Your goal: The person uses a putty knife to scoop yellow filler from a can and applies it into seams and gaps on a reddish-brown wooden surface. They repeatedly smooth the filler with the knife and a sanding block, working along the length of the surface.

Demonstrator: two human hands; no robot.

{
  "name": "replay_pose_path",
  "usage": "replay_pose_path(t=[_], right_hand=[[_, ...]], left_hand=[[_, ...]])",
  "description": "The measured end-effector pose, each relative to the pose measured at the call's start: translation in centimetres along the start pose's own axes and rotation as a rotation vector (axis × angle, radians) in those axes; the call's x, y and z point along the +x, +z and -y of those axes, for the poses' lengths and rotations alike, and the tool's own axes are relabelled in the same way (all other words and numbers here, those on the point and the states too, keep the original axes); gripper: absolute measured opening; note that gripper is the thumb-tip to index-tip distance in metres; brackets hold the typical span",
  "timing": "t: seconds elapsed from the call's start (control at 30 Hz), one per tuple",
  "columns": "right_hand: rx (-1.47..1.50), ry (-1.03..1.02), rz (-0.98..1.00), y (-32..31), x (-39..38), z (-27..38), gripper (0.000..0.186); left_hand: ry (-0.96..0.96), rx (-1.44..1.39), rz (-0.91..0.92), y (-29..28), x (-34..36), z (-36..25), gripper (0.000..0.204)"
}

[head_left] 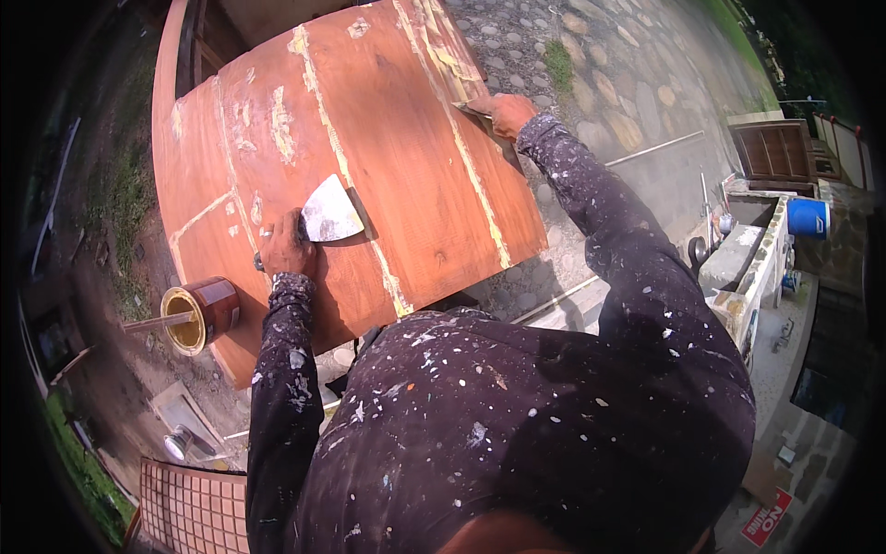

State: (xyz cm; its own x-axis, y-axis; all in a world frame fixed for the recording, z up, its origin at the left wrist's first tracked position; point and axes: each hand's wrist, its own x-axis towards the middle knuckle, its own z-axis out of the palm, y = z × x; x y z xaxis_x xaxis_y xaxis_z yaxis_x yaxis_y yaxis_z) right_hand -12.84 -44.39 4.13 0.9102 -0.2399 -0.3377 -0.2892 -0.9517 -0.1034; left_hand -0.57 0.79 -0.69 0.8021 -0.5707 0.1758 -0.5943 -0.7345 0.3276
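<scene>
A reddish-brown wooden panel [406, 166] lies in front of me, with pale yellow filler along its joints and in scattered patches. My left hand [288, 251] is closed round the handle of a broad putty knife [332, 212], its whitish, smeared blade pointing right, above the panel. At the panel's far right edge, my right hand [508, 115] grips what looks like a second putty knife [469, 108], mostly hidden by the fingers. Its thin end meets the surface beside a thick, rough strip of filler.
An open can [220, 307] with yellowish contents and a stick [159, 323] across its mouth sits at the panel's near left corner. Stone paving [628, 83] extends beyond the right edge. A blue bucket [808, 218] and a low wall [757, 268] stand farther right; a gridded panel [189, 503] is lower left.
</scene>
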Motion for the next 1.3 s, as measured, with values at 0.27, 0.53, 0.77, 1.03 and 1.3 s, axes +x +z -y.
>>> replay_pose_path(t=[0.27, 0.53, 0.77, 1.03, 1.3], right_hand=[[0.013, 0.133, -0.178, 7.8, -18.0, 3.1, 0.050], [-0.197, 0.264, -0.275, 12.7, -30.9, 9.1, 0.047], [0.144, 0.160, -0.301, 7.3, -28.7, 3.9, 0.052], [0.086, -0.079, -0.315, -4.5, 4.0, -3.5, 0.059], [-0.360, -0.132, -0.124, -7.2, 26.1, -2.8, 0.056]], left_hand=[[0.027, -0.014, -0.050, 0.7, -0.4, 0.5, 0.024], [0.042, 0.030, -0.053, 0.8, -0.7, 0.4, 0.024], [0.074, 0.049, -0.092, 0.6, -0.4, 0.4, 0.023], [0.027, 0.016, -0.057, -0.5, 0.1, -0.6, 0.037], [-0.010, 0.031, 0.018, -0.5, 0.3, -0.4, 0.041]])
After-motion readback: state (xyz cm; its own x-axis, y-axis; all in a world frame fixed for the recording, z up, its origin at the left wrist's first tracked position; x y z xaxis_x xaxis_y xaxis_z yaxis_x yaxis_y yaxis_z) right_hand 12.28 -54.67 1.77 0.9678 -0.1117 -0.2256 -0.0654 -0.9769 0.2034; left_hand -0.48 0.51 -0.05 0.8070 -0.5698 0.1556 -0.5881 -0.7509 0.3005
